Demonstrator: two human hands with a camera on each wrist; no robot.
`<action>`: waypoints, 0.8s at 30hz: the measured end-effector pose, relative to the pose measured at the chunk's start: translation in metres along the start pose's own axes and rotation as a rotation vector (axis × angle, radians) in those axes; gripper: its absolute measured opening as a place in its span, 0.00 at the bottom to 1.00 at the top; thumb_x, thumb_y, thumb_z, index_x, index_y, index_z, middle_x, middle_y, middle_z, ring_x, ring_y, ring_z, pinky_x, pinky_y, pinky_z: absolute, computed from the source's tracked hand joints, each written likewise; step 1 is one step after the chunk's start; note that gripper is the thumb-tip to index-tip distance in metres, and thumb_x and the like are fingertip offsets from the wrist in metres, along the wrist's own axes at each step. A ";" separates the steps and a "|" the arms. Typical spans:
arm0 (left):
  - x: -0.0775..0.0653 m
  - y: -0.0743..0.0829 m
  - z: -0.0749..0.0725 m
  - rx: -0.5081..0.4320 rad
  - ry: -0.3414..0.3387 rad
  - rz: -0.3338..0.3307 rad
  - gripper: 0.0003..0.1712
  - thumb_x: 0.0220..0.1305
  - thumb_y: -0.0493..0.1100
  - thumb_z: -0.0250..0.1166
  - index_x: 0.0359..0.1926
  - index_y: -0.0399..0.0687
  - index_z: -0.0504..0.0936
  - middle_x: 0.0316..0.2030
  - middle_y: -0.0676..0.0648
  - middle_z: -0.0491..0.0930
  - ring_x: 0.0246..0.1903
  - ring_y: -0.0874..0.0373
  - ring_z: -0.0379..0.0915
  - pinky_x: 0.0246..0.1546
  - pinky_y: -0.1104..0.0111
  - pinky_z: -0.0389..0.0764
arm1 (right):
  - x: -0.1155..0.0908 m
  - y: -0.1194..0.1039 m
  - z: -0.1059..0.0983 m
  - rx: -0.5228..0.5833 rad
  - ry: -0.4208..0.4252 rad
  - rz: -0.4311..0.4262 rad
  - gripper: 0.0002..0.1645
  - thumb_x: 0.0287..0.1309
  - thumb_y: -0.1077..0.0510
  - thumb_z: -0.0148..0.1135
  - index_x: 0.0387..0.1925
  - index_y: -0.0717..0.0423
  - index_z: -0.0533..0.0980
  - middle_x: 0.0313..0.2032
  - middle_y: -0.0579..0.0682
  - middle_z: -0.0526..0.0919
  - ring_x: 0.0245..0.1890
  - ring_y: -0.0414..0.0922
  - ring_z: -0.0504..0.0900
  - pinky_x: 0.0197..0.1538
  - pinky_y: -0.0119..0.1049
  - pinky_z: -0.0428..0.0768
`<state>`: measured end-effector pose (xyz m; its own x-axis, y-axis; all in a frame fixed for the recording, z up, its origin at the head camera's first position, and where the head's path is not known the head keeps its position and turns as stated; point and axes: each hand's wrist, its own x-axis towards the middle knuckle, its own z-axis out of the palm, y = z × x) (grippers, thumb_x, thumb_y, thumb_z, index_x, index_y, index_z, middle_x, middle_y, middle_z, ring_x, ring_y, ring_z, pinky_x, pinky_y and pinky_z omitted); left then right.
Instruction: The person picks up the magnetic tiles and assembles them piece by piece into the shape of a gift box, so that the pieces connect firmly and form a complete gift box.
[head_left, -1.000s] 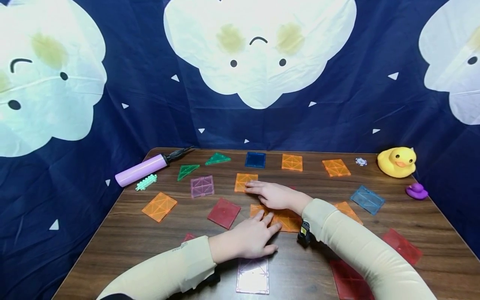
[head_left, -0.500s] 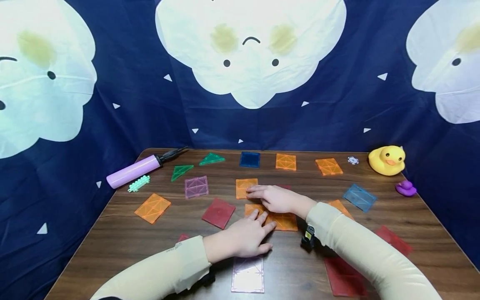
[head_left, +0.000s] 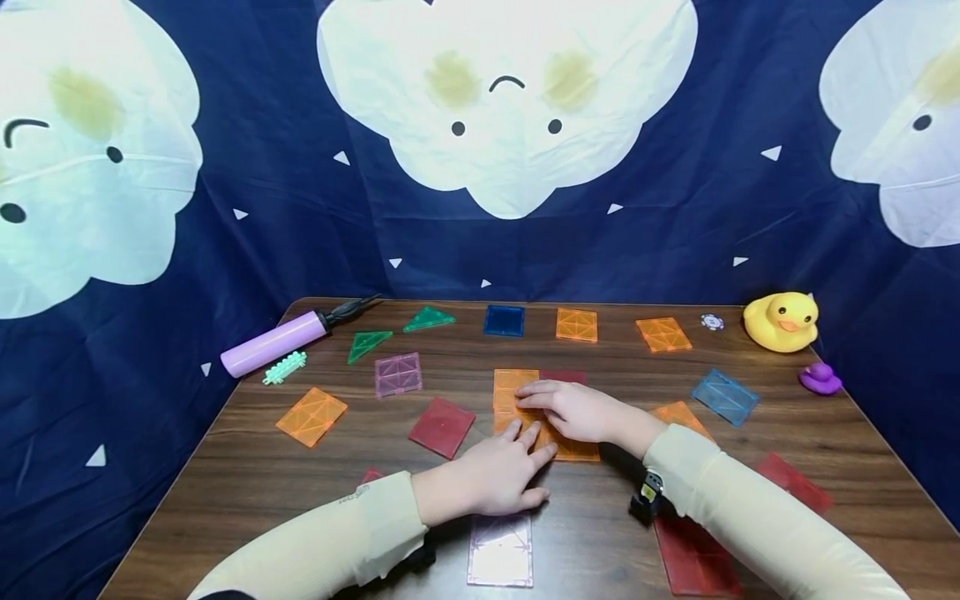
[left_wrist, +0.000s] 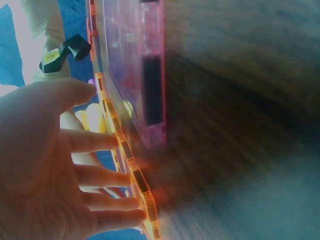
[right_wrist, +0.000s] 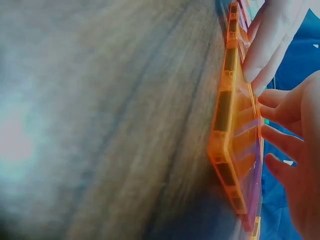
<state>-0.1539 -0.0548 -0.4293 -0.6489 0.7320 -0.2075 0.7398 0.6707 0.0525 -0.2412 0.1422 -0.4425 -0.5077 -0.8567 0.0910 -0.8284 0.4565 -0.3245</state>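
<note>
My left hand (head_left: 491, 477) lies over the near-left orange magnetic tile (head_left: 502, 422), its spread fingers resting on it and reaching the near-right orange tile (head_left: 579, 452). My right hand (head_left: 581, 410) is stretched over the group, fingertips touching the far orange tile (head_left: 506, 380). That tile sits edge to edge with the near-left one and beside a red tile (head_left: 562, 377), partly hidden behind the right hand. In the left wrist view the fingertips press along an orange tile's edge (left_wrist: 131, 165). Both hands' fingers meet the orange tile (right_wrist: 225, 110) in the right wrist view.
A pale purple tile (head_left: 500, 558) lies just in front of my left hand. Loose tiles surround the group, among them a red square (head_left: 441, 427) and a blue one (head_left: 725, 397). A purple pump (head_left: 273, 343) and a yellow duck (head_left: 782, 322) stand toward the back corners.
My right hand has slid the far orange tile right and toward me, closing its gap to the near-left orange tile and the red tile. The left hand stays in place on the tiles.
</note>
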 end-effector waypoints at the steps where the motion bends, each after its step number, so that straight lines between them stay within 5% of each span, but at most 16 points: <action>1: 0.000 0.000 0.000 0.003 0.002 -0.002 0.38 0.74 0.64 0.54 0.76 0.52 0.67 0.74 0.37 0.62 0.71 0.35 0.60 0.64 0.54 0.71 | -0.001 0.000 0.000 -0.001 0.006 -0.004 0.25 0.66 0.71 0.53 0.64 0.63 0.76 0.66 0.58 0.76 0.68 0.54 0.71 0.69 0.52 0.67; 9: -0.001 0.000 -0.001 0.008 0.007 0.003 0.37 0.74 0.64 0.54 0.76 0.52 0.67 0.74 0.36 0.62 0.70 0.35 0.60 0.63 0.53 0.72 | -0.010 0.000 0.000 -0.010 0.047 0.004 0.25 0.67 0.70 0.54 0.64 0.62 0.77 0.65 0.59 0.76 0.67 0.55 0.72 0.68 0.54 0.68; 14: -0.002 -0.002 -0.001 0.011 0.026 0.012 0.36 0.74 0.63 0.55 0.76 0.54 0.68 0.74 0.37 0.61 0.70 0.35 0.60 0.63 0.53 0.72 | -0.022 0.001 -0.016 -0.026 0.171 0.061 0.21 0.67 0.68 0.57 0.60 0.60 0.79 0.62 0.57 0.78 0.64 0.55 0.75 0.65 0.53 0.71; 18: -0.004 -0.003 0.001 0.009 0.035 0.023 0.37 0.74 0.64 0.55 0.76 0.54 0.67 0.75 0.37 0.60 0.71 0.36 0.59 0.64 0.53 0.71 | -0.040 -0.002 -0.032 -0.075 0.296 0.093 0.19 0.66 0.67 0.61 0.58 0.59 0.80 0.59 0.56 0.80 0.61 0.54 0.76 0.62 0.54 0.74; 24: -0.005 -0.002 0.003 -0.013 0.016 0.023 0.39 0.75 0.64 0.53 0.78 0.52 0.63 0.77 0.36 0.55 0.74 0.37 0.53 0.67 0.52 0.67 | -0.083 -0.013 -0.049 -0.097 0.357 0.155 0.21 0.68 0.63 0.62 0.61 0.56 0.79 0.61 0.54 0.79 0.63 0.53 0.75 0.61 0.56 0.74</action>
<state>-0.1514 -0.0604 -0.4315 -0.6348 0.7489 -0.1902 0.7521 0.6553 0.0703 -0.2004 0.2189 -0.3999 -0.6643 -0.6463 0.3755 -0.7455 0.6090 -0.2709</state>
